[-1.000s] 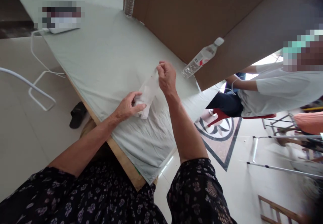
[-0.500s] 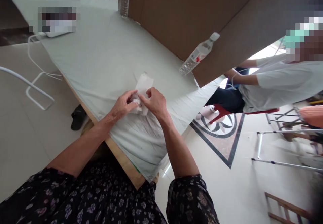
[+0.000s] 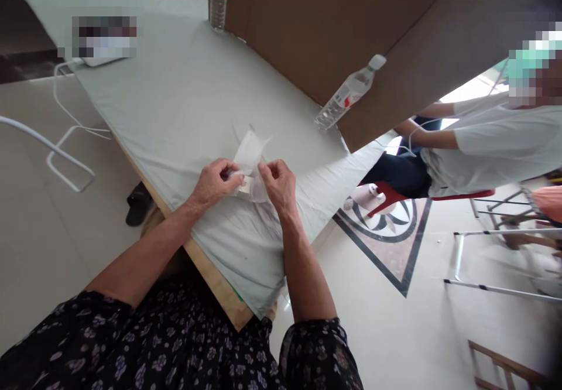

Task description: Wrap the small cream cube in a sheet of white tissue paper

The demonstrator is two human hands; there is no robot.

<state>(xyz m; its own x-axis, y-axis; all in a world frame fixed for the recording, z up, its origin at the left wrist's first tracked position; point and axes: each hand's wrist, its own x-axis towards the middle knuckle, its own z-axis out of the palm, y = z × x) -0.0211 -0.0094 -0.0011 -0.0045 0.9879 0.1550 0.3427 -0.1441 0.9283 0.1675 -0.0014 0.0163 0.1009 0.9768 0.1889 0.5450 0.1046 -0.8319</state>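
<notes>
Between my hands, near the table corner, is a thin, see-through plastic bag [image 3: 260,193]. A small pale piece [image 3: 246,186] shows in or under it, too unclear to name. My left hand [image 3: 214,184] pinches the bag's left side, thumb beside the pale piece. On the other side my right hand [image 3: 281,186] has thumb and forefinger pinched at the bag's right edge. A flat white piece [image 3: 249,149], perhaps paper or part of the bag, extends beyond my fingers on the tablecloth.
Pale cloth covers the table [image 3: 175,97]. A plastic water bottle [image 3: 349,94] leans against a large cardboard panel [image 3: 302,38]; another bottle [image 3: 218,3] stands farther back. At the left edge lies a white device [image 3: 108,56] with cables. A seated person [image 3: 496,144] is to the right.
My right hand has moved slightly right and down, away from my left, drawing the plastic out between them. The small pale piece shows more clearly. The view has shifted slightly.
</notes>
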